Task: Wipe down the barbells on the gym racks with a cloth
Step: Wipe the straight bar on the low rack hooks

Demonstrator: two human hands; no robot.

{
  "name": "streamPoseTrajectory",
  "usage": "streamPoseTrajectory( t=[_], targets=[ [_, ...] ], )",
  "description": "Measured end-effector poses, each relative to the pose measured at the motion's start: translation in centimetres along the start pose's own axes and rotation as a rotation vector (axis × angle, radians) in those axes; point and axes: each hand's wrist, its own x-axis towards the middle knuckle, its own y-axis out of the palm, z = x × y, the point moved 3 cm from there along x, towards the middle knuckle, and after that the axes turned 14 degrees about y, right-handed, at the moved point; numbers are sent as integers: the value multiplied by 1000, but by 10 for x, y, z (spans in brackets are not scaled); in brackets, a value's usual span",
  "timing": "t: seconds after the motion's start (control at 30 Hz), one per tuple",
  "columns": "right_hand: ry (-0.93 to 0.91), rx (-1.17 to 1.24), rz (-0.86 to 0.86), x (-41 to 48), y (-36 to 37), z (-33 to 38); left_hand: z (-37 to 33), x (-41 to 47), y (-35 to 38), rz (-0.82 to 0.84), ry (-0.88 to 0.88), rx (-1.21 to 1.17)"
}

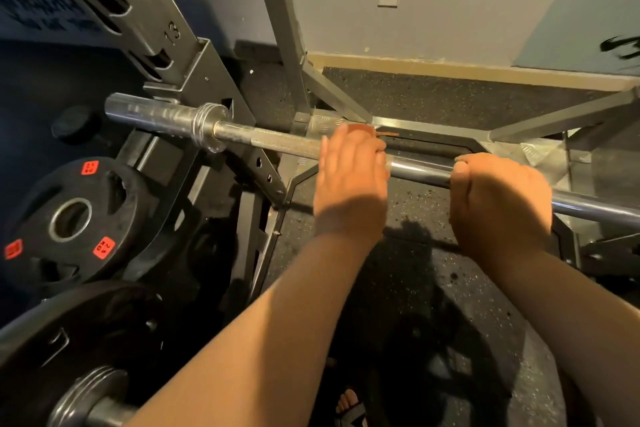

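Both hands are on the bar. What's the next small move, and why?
Probably slide the left hand with the cloth left along the barbell toward its collar: the cloth sits mid-shaft, that knurled stretch lies uncovered, and the right hand grips the bar, steadying it.

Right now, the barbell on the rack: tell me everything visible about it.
The barbell is bare steel, lying across the rack and running off frame right. Its left sleeve carries no plates; a collar flange follows, then knurled shaft, then a smooth shiny stretch. The left hand wraps it over an orange cloth; the right hand grips it bare.
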Motion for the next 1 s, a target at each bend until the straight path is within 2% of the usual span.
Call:
streamPoseTrajectory(
  t=[0.1,0.3,0.43,0.5,0.57,0.67,0.73,0.8,0.93,1.0],
  targets=[
    [-45,-77,15,6,-2,4,24,5,-15,0,38,23],
    [-100,-271,87,6,-3,6,8,17,2,-105,-195,33],
    [-108,-245,49,10,-1,1,20,17,-12,-35,-14,20],
    [-121,-191,25,12,-1,2,34,14,-25,-50,37,8],
    [-113,-155,7,12,1,2,39,14,-23,-105,-13,15],
    [-55,-117,42,8,5,-2,20,23,-4,-186,-197,44],
    [-48,-77,70,8,4,-3,4,28,6,-160,-270,82],
    [-46,-56,49,9,4,-4,-12,25,15,-93,-203,76],
    [-10,-77,7,16,7,-5,-9,15,7,12,86,5],
    [-4,-69,-13,17,7,-4,11,16,-8,38,112,27]
  ],
)
